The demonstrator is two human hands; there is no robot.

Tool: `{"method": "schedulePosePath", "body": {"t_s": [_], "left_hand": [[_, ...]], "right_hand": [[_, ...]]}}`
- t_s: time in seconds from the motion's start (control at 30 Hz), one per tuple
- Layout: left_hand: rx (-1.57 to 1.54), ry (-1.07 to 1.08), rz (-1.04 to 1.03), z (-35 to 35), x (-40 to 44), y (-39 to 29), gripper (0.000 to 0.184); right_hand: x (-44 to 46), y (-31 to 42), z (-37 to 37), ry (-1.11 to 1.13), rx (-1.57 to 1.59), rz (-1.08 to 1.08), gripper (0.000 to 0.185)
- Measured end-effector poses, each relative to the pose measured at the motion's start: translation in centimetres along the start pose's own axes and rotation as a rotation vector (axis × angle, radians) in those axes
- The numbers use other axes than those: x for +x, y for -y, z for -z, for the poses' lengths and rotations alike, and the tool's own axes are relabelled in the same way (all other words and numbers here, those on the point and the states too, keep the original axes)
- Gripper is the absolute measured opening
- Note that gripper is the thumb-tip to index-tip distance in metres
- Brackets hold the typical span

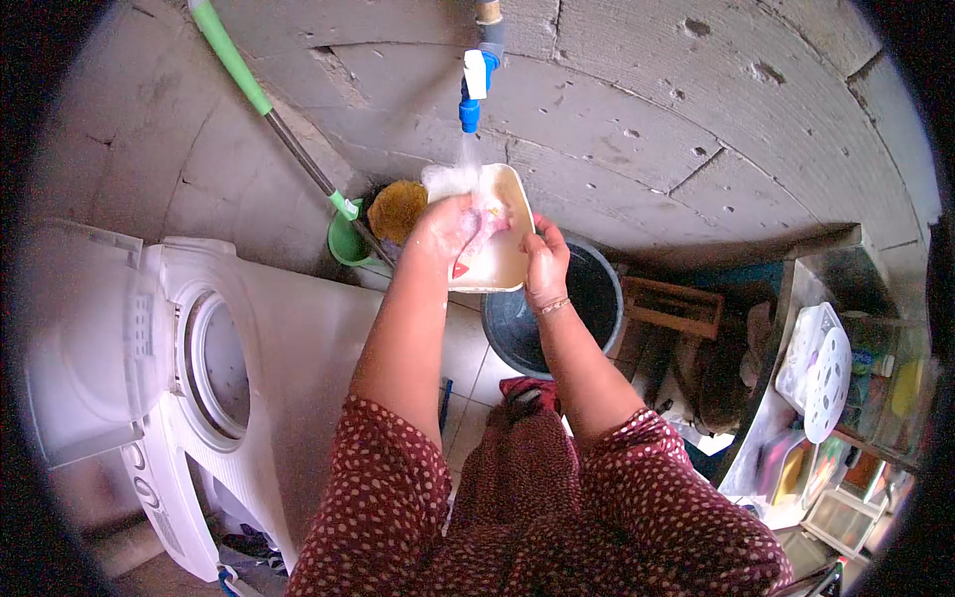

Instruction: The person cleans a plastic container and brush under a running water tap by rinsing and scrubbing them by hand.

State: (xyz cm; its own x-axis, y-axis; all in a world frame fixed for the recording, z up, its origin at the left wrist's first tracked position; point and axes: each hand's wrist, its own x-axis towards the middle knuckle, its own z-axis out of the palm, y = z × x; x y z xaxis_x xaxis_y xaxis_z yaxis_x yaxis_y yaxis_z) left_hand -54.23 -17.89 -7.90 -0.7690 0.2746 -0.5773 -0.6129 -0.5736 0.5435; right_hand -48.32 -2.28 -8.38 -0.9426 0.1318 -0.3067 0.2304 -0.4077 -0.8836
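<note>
A cream rectangular plastic container [505,269] is held tilted below the blue tap [470,117], and running water splashes white at its upper left corner. My right hand [545,261] grips the container's right wall, thumb at the rim. Inside it lies my left hand [444,227], wet, with its fingers curled at a pinkish wet thing [489,231] that has red and yellow patches. Splashing water and the fingers partly cover this thing, so its kind is unclear.
Beneath the container stands a dark round bucket [603,298]. A green-handled pole [298,149] leans by a green pail [346,242] and a yellow-brown spongy thing [396,209]. A white washing machine [288,298] is left; a wooden crate [671,306] and shelf lie right.
</note>
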Motion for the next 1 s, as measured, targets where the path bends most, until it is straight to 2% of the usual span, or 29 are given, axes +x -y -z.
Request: {"method": "schedulePosePath", "body": {"t_s": [0.1,0.13,0.23,0.33,0.4,0.43,0.47,0.57,0.83,0.93,1.0], "left_hand": [[-0.089,-0.166,-0.108,-3.9,-3.7,-2.2,0.027],[-0.212,0.028,-0.163,-2.1,-2.9,-2.5,0.023],[-0.393,-0.163,-0.597,0.0,-2.6,-3.5,0.019],[-0.396,-0.718,-0.724,0.9,-3.0,-4.6,0.022],[-0.235,-0.453,-0.453,2.2,-2.7,-4.1,0.027],[-0.153,-0.318,-0.321,0.7,-4.1,-4.2,0.030],[-0.051,-0.285,-0.176,-1.0,-5.4,-3.4,0.040],[0.035,-0.111,-0.161,-2.3,-7.0,-2.4,0.049],[-0.166,-0.100,-0.320,-1.0,-7.8,-0.5,0.045],[-0.192,-0.134,-0.345,-0.9,-8.2,1.2,0.048],[-0.217,-0.143,-0.394,-0.6,-8.2,2.5,0.050]], "right_hand": [[-0.3,0.4,0.3,0.006,0.012,-0.031,0.035],[-0.3,0.7,0.4,0.004,0.034,-0.041,0.036],[-0.6,2.7,-0.2,0.006,0.081,-0.012,0.037],[-0.3,3.8,-0.3,0.012,0.030,-0.004,0.038],[0.2,3.7,-0.6,0.025,0.018,0.026,0.038],[0.4,3.9,-0.9,0.032,0.013,0.043,0.038],[0.6,4.2,-1.1,0.059,0.021,0.040,0.038],[0.7,5.3,-1.6,0.134,0.036,0.005,0.039],[2.4,4.8,-2.1,0.307,0.059,-0.164,0.041],[2.1,5.2,-1.9,0.389,-0.060,-0.229,0.042],[2.2,4.7,-1.5,0.403,-0.263,-0.150,0.040]]}}
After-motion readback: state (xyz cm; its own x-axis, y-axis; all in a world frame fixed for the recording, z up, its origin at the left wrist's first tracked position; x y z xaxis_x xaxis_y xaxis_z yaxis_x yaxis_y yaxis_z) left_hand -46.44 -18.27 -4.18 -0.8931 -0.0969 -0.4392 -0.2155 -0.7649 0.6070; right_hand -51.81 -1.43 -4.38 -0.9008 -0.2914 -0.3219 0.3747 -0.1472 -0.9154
